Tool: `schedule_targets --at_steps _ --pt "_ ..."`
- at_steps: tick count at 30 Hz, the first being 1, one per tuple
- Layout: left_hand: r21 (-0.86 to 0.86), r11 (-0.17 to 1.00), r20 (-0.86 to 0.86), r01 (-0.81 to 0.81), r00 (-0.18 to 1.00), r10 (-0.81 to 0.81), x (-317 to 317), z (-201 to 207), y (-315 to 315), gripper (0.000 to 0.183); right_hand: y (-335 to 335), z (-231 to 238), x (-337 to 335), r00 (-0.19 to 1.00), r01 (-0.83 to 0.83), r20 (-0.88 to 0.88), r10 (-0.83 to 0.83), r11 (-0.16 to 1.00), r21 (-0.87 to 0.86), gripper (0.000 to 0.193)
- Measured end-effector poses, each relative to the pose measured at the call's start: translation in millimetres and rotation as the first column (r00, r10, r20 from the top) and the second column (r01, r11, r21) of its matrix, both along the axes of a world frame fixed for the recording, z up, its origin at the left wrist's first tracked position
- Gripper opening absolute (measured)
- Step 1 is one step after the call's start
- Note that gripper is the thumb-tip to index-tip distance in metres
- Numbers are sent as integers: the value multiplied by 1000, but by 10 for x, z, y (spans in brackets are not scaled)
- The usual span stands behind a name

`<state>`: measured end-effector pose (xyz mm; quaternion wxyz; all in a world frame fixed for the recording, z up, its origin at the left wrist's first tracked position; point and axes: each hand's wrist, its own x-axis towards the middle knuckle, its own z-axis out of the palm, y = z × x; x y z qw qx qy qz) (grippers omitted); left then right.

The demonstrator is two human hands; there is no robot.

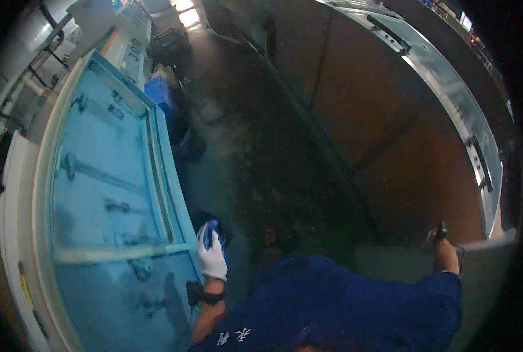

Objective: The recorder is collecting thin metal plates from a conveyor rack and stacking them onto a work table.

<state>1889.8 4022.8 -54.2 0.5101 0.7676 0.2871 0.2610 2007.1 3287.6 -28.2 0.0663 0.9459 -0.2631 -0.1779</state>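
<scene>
My left hand, in a white glove with blue on its finger side, is beside the right rim of a light blue tank. Its fingers are partly hidden, and whether they hold anything does not show. A dark watch-like band circles that wrist. Just beyond the hand is the dark round rim of a bucket-like container. Out to the far right, my right hand is small and in shadow, close to the lower end of a large brown panel. Its fingers cannot be made out.
Dark fittings show inside the partitioned tank. Along its right side stand a blue crate and a dark bucket. A dark, wet-looking floor runs between the tank and the panel. Metal framing with black handles tops the panel.
</scene>
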Motion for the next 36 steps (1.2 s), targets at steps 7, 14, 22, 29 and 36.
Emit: schedule_targets --at_steps 7,14,22,29,36 --pt "153 911 51 383 917 -395 2475 806 721 27 1078 -648 -144 781 143 -620 -74 988 63 55" --pt "238 796 -61 557 826 -560 4680 594 1346 31 3916 -595 3428 967 -176 -69 246 837 518 72" --pt "161 906 -250 392 904 -347 6282 834 2787 31 7251 3229 6594 74 -993 852 519 115 16 38" --pt "155 932 -424 329 874 -238 7439 -133 4292 29 9137 3473 8616 -79 -962 872 483 -265 60 21" --pt "-72 949 -442 308 843 -307 10033 658 5244 31 10464 3474 10883 -109 -922 897 428 -381 70 24"
